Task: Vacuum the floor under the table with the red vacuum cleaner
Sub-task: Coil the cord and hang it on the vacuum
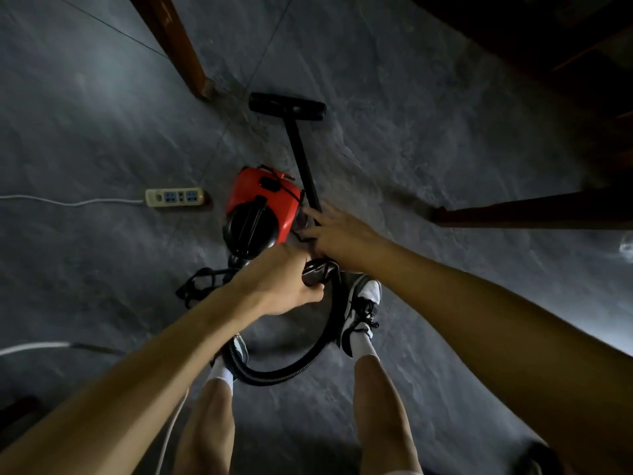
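Observation:
The red vacuum cleaner (260, 207) sits on the grey floor in the middle of the head view. Its black wand (301, 156) runs up to the floor nozzle (287, 106), which lies flat near a wooden table leg (178, 46). A black ribbed hose (308, 351) loops down between my feet. My left hand (281, 286) grips the hose handle just below the red body. My right hand (332, 234) rests on the lower end of the wand beside the red body, fingers curled over it.
A beige power strip (174, 197) with a white cable lies left of the vacuum. A bundled black cord (202, 282) lies at the vacuum's rear. Another table leg (531, 214) reaches in from the right; the dark table underside (548, 36) fills the top right.

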Motion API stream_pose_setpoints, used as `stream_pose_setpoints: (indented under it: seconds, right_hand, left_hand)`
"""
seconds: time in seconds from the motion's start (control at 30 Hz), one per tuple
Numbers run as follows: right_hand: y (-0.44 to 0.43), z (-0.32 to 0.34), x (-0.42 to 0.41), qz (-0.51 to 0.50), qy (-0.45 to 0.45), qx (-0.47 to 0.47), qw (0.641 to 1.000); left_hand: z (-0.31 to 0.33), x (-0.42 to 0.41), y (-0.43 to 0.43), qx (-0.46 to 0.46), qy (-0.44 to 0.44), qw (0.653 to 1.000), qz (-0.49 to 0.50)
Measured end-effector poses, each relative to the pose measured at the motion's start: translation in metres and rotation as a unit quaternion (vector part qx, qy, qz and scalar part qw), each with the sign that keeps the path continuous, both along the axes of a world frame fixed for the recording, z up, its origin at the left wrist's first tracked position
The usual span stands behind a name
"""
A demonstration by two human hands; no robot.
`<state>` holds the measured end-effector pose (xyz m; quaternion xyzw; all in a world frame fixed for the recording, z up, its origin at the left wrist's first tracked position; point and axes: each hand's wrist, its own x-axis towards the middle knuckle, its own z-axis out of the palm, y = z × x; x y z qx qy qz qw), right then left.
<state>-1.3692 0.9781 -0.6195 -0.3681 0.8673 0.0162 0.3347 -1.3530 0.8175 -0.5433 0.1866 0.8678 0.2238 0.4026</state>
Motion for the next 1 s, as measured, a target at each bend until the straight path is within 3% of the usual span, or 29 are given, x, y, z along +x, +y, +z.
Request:
stream_pose_setpoints:
  seconds: [0.03, 0.1, 0.2, 0.27, 0.53, 0.6, 0.73, 0.9, 0.93, 1.0]
  right_hand:
    - [0.0, -0.002, -0.001, -0.009, 0.014, 0.009, 1.0]
    - [0.009, 0.009, -0.002, -0.159, 0.008, 0.024, 0.987]
    - [0.03, 0.008, 0.013, -0.33, -0.022, 0.12, 0.936]
    - [0.037, 0.004, 0.028, -0.408, -0.034, 0.117, 0.905]
    - [0.036, -0.006, 0.047, -0.478, 0.008, 0.123, 0.87]
    - [0.032, -0.006, 0.044, -0.507, -0.025, 0.126, 0.852]
    - [0.015, -0.003, 0.05, -0.645, -0.126, -0.012, 0.754]
    - [-0.009, 0.004, 0.056, -0.735, -0.047, -0.13, 0.664]
    - [-0.008, 0.009, 0.054, -0.738, -0.025, -0.131, 0.662]
    - [0.0, 0.012, 0.047, -0.678, 0.055, -0.089, 0.728]
  left_hand:
    - [-0.001, -0.004, -0.008, -0.003, 0.013, 1.0, -0.006]
    - [-0.003, -0.012, -0.021, -0.025, 0.042, 0.999, -0.022]
    - [-0.008, -0.022, -0.027, -0.042, 0.065, 0.994, -0.075]
    - [-0.01, -0.027, -0.028, -0.038, 0.099, 0.987, -0.12]
    - [-0.008, -0.04, -0.053, -0.102, 0.178, 0.958, -0.201]
    - [-0.009, -0.04, -0.047, -0.092, 0.204, 0.957, -0.185]
    - [-0.017, -0.036, -0.009, -0.035, 0.2, 0.974, -0.102]
    - [-0.019, -0.048, 0.021, 0.068, 0.098, 0.992, 0.048]
    - [-0.016, -0.053, 0.021, 0.097, 0.069, 0.991, 0.063]
    - [-0.007, -0.063, 0.021, 0.138, 0.044, 0.987, 0.064]
